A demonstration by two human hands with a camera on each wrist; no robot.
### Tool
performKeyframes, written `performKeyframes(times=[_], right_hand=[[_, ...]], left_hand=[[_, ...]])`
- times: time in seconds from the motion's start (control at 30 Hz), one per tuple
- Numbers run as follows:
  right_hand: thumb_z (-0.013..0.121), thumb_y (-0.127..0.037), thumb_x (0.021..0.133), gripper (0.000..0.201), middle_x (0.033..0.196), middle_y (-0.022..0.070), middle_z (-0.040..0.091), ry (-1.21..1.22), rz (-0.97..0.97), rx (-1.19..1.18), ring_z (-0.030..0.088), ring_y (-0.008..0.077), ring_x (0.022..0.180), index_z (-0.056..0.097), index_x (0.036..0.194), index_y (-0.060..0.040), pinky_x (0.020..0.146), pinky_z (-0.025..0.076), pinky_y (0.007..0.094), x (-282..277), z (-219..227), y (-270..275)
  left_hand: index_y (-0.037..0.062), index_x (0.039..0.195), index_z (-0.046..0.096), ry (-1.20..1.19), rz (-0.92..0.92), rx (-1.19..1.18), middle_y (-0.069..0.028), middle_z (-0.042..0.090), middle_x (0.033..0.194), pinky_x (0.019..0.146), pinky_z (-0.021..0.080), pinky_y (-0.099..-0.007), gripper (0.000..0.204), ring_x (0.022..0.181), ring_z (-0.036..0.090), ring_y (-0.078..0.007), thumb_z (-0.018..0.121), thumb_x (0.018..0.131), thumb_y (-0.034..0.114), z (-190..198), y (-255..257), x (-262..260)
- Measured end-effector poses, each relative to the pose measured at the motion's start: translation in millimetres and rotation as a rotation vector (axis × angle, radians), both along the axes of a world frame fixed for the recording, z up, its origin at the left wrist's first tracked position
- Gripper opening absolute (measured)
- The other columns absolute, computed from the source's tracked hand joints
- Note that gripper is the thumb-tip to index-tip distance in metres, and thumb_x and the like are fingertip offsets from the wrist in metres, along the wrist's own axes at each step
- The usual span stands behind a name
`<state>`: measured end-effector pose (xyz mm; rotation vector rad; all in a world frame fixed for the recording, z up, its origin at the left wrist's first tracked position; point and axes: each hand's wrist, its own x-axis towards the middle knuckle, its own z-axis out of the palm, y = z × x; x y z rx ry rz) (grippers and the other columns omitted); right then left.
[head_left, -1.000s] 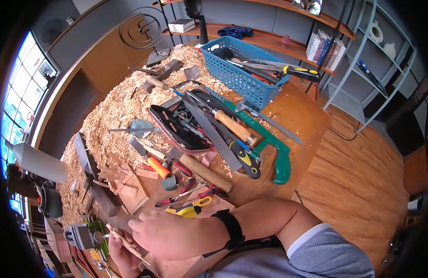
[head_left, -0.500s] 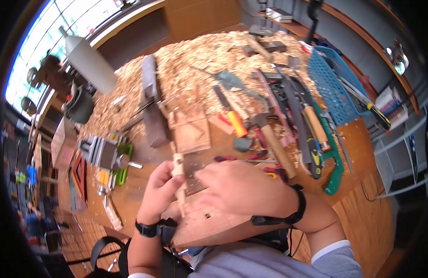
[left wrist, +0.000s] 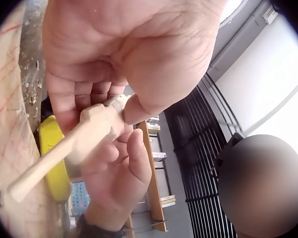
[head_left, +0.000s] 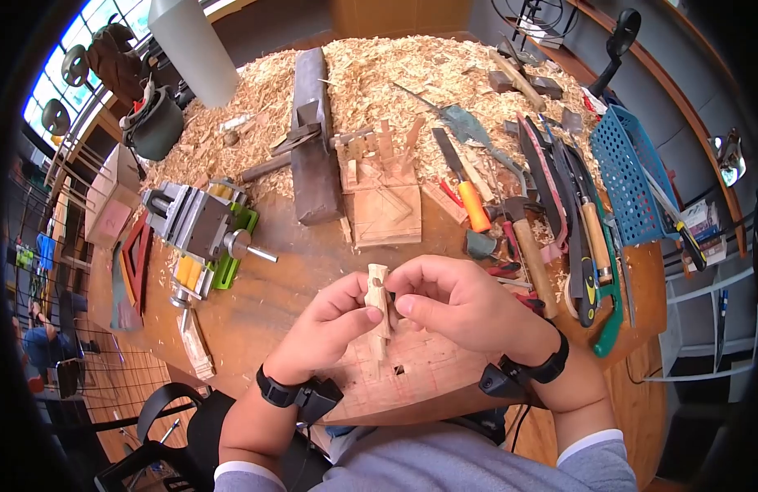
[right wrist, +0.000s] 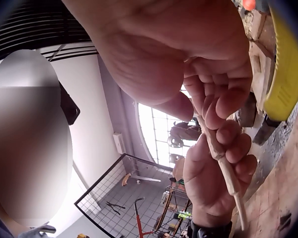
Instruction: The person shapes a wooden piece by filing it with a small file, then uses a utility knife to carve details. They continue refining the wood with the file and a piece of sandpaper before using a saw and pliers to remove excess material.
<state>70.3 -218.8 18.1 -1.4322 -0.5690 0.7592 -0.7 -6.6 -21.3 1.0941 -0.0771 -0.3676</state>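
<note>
A slim carved wooden stick point(head_left: 378, 305) stands upright between both hands, the left hand point(head_left: 328, 326) and right hand point(head_left: 459, 308) each pinching its upper end.

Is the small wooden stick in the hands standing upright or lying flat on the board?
Roughly upright: both the left hand and right hand pinch the wooden stick near its top, its lower end on the wooden board.
</note>
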Motion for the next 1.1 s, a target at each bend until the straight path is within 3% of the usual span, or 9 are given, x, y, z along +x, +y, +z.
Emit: performKeyframes(times=[0.17,0.5,0.57,0.63,0.7,0.8,1.1], right_hand=[[0.059,-0.012,0.100,0.025,0.094,0.0025,0.064,0.367,0.044,0.069,0.059,0.0068,0.074,0.057,0.121,0.0017,0.064,0.049,0.0229,1.2,3.6,2.2],[0.059,-0.012,0.099,0.023,0.093,0.0016,0.063,0.426,0.060,0.117,0.054,0.0054,0.068,0.059,0.119,0.0001,0.059,0.045,0.0210,-0.6,-2.1,5.1],[0.062,-0.012,0.097,0.023,0.091,0.0013,0.063,0.399,-0.004,0.071,0.053,0.0055,0.068,0.060,0.117,-0.0009,0.059,0.044,0.0210,-1.8,-2.3,4.6],[0.067,-0.011,0.093,0.020,0.087,0.0018,0.062,0.541,-0.026,0.119,0.051,0.0059,0.064,0.061,0.109,-0.0008,0.055,0.040,0.0214,-1.2,-4.0,3.9],[0.068,-0.010,0.092,0.019,0.086,0.0024,0.062,0.560,-0.002,0.140,0.050,0.0061,0.063,0.061,0.106,-0.0007,0.053,0.039,0.0214,-2.0,-6.0,4.0],[0.070,-0.007,0.089,0.017,0.083,0.0034,0.062,0.598,-0.022,0.135,0.050,0.0064,0.060,0.060,0.102,-0.0007,0.052,0.037,0.0215,-4.5,-9.0,2.8],[0.074,-0.004,0.082,0.018,0.077,0.0028,0.062,0.612,-0.005,0.201,0.053,0.0084,0.060,0.061,0.095,-0.0020,0.051,0.038,0.0236,-6.9,-14.0,1.5]], left_hand=[[0.0003,0.123,0.054,0.030,-0.072,-0.188,-0.0090,0.065,0.106,0.088,0.052,-0.0350,0.024,0.099,0.063,-0.0173,0.052,0.100,0.008,3.6,-2.6,-2.2],[0.0030,0.129,0.052,0.176,-0.110,-0.344,-0.0115,0.065,0.106,0.081,0.058,-0.0357,0.030,0.094,0.068,-0.0224,0.054,0.102,0.015,6.8,-1.9,-8.4],[0.0040,0.126,0.053,0.143,-0.135,-0.301,-0.0084,0.066,0.106,0.080,0.056,-0.0335,0.026,0.092,0.067,-0.0175,0.055,0.102,0.014,7.0,-3.1,-6.1],[0.0040,0.124,0.054,0.109,-0.118,-0.245,-0.0064,0.065,0.106,0.081,0.055,-0.0312,0.024,0.093,0.066,-0.0144,0.056,0.101,0.013,-5.5,-2.5,-5.6],[0.0041,0.115,0.056,-0.034,-0.134,-0.109,-0.0018,0.064,0.103,0.080,0.050,-0.0256,0.018,0.092,0.060,-0.0078,0.060,0.098,0.007,-16.4,-8.6,-4.4],[0.0047,0.111,0.055,-0.037,-0.211,-0.149,0.0021,0.059,0.102,0.084,0.046,-0.0242,0.017,0.096,0.056,-0.0058,0.063,0.097,0.004,-11.1,-8.4,-3.3],[0.0048,0.102,0.055,-0.126,-0.141,-0.028,0.0047,0.057,0.091,0.069,0.043,-0.0207,0.014,0.084,0.051,-0.0018,0.067,0.094,0.004,-11.6,-12.5,-7.4]])
